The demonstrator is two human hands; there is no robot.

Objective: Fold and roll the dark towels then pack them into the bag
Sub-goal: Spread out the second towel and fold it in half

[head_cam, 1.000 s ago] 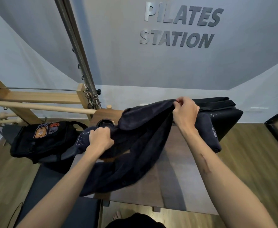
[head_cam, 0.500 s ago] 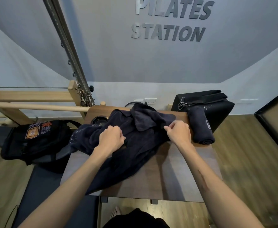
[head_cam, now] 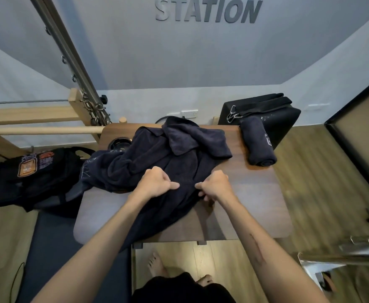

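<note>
While my left hand (head_cam: 157, 182) and right hand (head_cam: 215, 185) pinch the towel (head_cam: 175, 156) close together, it sprawls crumpled across the counter (head_cam: 255, 206), one end drooping over the near edge, another over the left edge toward the bag (head_cam: 35, 178). Bare counter lies to my right; a rolled towel (head_cam: 259, 143) sits at the far right corner.

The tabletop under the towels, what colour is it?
Dark brown wood grain tabletop, seen in the head view.
</note>
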